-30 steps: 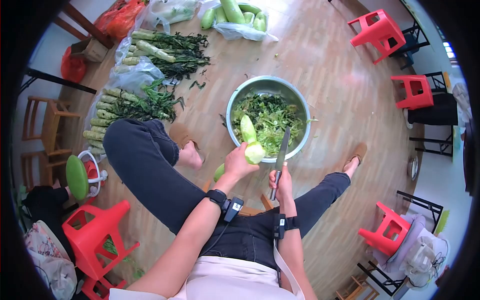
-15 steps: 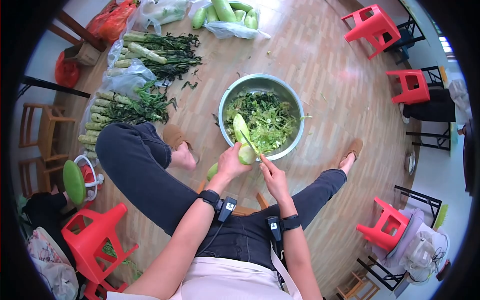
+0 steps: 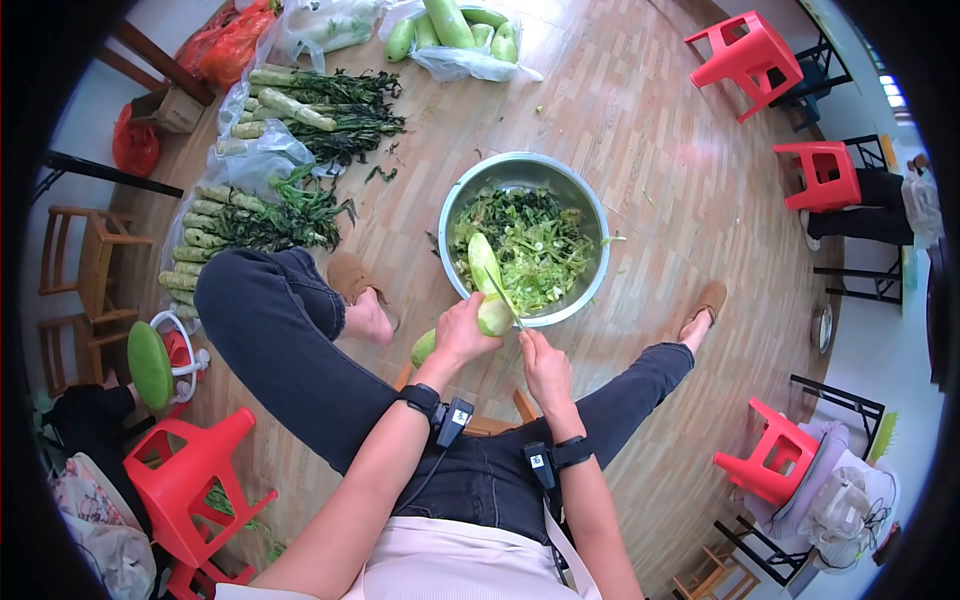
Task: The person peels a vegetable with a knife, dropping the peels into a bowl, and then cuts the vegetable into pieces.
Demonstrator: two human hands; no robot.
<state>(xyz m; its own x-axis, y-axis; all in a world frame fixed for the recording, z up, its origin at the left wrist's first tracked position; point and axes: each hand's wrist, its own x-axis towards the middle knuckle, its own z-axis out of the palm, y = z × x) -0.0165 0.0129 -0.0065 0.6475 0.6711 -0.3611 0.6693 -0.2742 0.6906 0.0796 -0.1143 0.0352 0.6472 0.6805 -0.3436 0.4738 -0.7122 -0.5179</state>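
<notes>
My left hand [image 3: 468, 335] is closed around a pale green, partly peeled gourd [image 3: 484, 262], whose far end points out over the bowl. Fingers wrapped round its handle, my right hand [image 3: 545, 367] holds a knife [image 3: 505, 295] with the blade against the gourd's right side. A rounded green end of a gourd [image 3: 423, 347] shows beside my left wrist, the rest of it hidden. Just beyond both hands, a large metal bowl [image 3: 446, 195] on the floor contains chopped green leaves and peelings [image 3: 535, 245].
Leafy celtuce stalks [image 3: 290, 108] lie on plastic at the left. Green gourds [image 3: 450, 25] sit in a plastic bag at the top. Red stools [image 3: 745, 55] stand at both sides. A person's dark-trousered legs [image 3: 865, 205] show at the far right.
My right hand and the knife have shifted slightly down toward me along the gourd. My left hand keeps its grip. At the far right, the other person's legs have moved.
</notes>
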